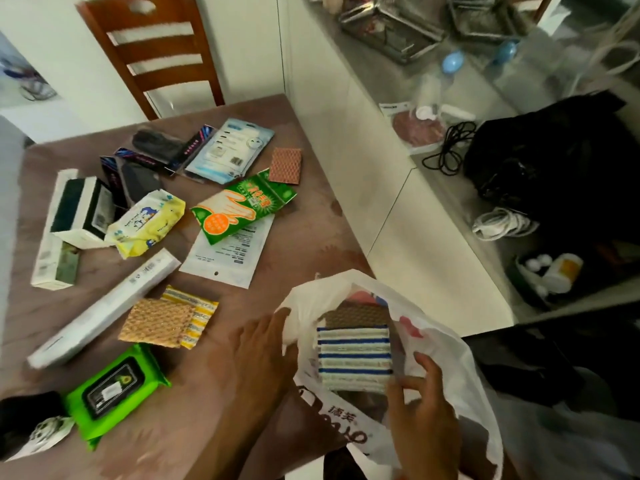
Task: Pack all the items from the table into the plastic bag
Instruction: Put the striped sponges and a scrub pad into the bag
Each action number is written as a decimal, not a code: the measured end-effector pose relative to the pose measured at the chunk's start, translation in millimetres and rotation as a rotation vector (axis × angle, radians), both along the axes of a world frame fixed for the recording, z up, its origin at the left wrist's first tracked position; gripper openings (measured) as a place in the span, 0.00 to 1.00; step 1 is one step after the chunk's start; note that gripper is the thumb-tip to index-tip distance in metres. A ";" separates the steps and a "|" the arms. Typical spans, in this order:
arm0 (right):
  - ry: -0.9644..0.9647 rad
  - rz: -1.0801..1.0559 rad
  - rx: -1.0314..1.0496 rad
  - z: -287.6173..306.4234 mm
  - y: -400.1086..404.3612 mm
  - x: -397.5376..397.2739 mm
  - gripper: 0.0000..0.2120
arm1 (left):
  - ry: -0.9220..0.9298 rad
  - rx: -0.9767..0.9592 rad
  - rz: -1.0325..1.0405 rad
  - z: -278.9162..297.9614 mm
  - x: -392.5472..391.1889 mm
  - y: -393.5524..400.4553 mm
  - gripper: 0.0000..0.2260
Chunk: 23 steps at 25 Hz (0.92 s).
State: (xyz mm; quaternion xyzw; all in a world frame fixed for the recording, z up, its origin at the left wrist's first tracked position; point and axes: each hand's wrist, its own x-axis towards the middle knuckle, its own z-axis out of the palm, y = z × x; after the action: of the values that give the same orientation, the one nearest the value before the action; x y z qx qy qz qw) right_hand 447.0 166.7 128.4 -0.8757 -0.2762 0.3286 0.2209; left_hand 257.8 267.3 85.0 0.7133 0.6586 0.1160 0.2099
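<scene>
A white plastic bag (446, 344) hangs open at the table's near right corner. My left hand (263, 355) grips the bag's left rim. My right hand (420, 407) holds a blue-and-white striped sponge cloth (355, 355) inside the bag's mouth, above a brown pad. On the brown table (311, 244) lie a green wipes pack (114, 388), an orange mesh scourer (157, 322) over a yellow striped cloth (201, 315), a long white box (104, 306), a green glove packet (242, 206), a yellow tissue pack (145, 221), and several other packets and boxes.
A wooden chair (156, 50) stands at the table's far side. To the right runs a white counter (433, 216) with a black bag (561, 157), cables, metal racks and bottles. A small orange scourer (285, 165) lies near the table's right edge.
</scene>
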 end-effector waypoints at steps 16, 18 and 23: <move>-0.329 0.959 -0.231 -100.8 237.5 -17.3 0.05 | -0.237 0.088 0.004 -13.9 -5.0 -39.4 0.29; -0.374 0.925 -0.083 -92.2 245.0 -9.1 0.07 | -0.237 0.070 -0.009 -9.1 -6.2 -38.5 0.28; -0.130 0.509 0.481 17.5 223.9 40.3 0.08 | -0.494 -0.208 0.185 8.1 1.9 -8.2 0.27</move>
State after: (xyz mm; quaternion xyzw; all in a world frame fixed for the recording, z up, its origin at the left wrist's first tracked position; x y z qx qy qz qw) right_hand 487.3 390.6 145.9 -0.7209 -0.5684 0.2422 0.3139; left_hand 259.7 259.1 93.1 0.5747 0.6582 0.2371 0.4245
